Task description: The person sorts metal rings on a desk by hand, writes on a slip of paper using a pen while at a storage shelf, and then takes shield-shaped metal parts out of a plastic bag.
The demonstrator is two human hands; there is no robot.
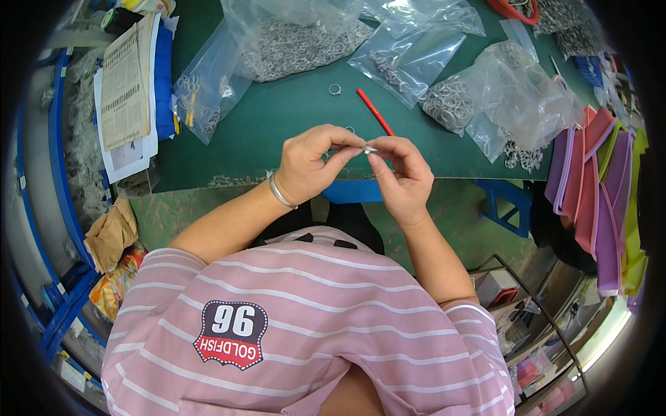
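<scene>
My left hand (310, 161) and my right hand (401, 175) meet above the near part of the green table. Between their fingertips is a small silvery metal piece (368, 150), pinched from both sides; the fingers cover most of it, so its full shape is hidden. A thin metal ring (349, 130) peeks out just beyond my left fingers; whether they touch it I cannot tell. Farther off, a loose silvery ring (335, 89) lies on the table. A red pen-like stick (374, 111) lies slantwise, its near end close to my right fingers.
Clear plastic bags of metal rings cover the far side: a large one (298, 48), a small one at left (208, 90), another at right (451, 100). Papers (128, 97) stand at the left edge. Coloured strips (596, 187) hang at right; a blue stool (506, 204) is below.
</scene>
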